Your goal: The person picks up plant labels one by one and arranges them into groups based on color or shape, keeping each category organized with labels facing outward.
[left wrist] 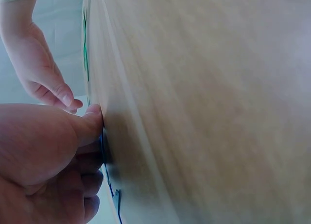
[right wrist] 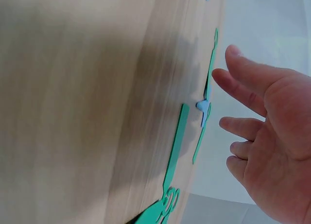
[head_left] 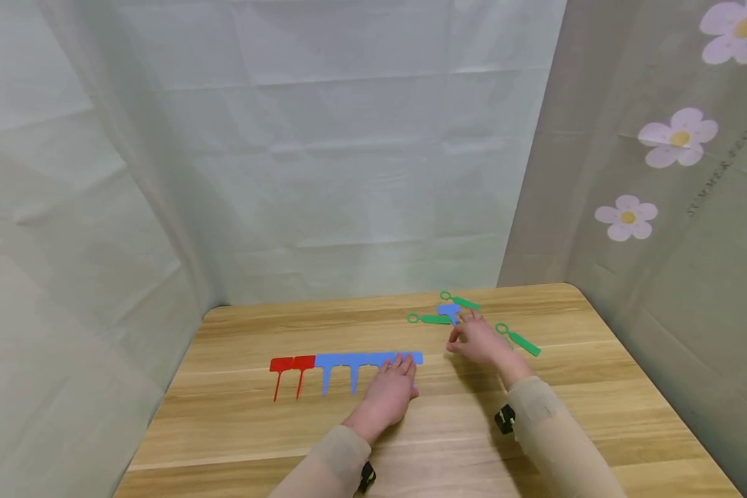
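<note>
A row of T-shaped plant labels lies on the table, two red labels (head_left: 281, 364) at the left and several blue labels (head_left: 328, 361) beside them. My left hand (head_left: 386, 393) rests on the right part of this row with its fingers extended, hiding some of the stems. Over the table to the right hovers my right hand (head_left: 478, 339), its fingers loosely bent and holding nothing in the right wrist view. Just beyond its fingertips lies a loose blue label (head_left: 449, 309), between green ring-ended tags (head_left: 436, 319).
Another green tag (head_left: 524, 343) lies to the right of my right hand, and one more green tag (head_left: 467, 303) is near the back edge. The wooden table (head_left: 236, 429) is enclosed by pale curtains (head_left: 348, 173) at the back and sides.
</note>
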Demonstrator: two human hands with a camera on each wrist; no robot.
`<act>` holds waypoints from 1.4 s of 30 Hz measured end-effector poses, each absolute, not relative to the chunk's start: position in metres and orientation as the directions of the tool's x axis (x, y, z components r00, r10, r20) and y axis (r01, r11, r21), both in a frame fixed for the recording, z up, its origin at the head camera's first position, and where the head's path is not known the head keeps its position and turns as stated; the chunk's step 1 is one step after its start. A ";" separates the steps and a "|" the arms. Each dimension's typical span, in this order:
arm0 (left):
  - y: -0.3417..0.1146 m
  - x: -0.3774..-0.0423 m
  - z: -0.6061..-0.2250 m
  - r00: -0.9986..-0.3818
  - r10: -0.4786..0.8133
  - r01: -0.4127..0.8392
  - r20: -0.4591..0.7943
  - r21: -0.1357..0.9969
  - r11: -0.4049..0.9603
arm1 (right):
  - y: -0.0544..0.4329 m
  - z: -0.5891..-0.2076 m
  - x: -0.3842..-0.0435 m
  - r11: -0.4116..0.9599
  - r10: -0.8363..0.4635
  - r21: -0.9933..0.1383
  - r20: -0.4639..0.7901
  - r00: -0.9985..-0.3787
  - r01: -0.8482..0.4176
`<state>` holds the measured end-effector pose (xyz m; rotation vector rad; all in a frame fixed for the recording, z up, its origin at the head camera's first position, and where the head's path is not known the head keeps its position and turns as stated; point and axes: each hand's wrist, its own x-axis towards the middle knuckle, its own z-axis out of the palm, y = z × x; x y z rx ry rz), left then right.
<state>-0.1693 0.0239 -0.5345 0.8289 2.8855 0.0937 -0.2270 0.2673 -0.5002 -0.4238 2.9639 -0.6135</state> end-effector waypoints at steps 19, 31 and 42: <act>0.027 -0.168 -0.538 -0.836 0.541 0.537 -0.092 0.059 0.841 | 0.285 -0.501 -0.281 0.964 -0.197 -0.196 -0.062 -0.978 -0.181; 0.025 -0.167 -0.532 -0.841 0.531 0.528 -0.100 0.060 0.847 | 0.267 -0.488 -0.292 0.986 -0.148 -0.100 -0.175 -0.973 -0.132; 0.025 -0.170 -0.537 -0.837 0.541 0.541 -0.084 0.023 0.841 | 0.259 -0.486 -0.294 0.999 -0.041 -0.012 -0.227 -0.973 -0.040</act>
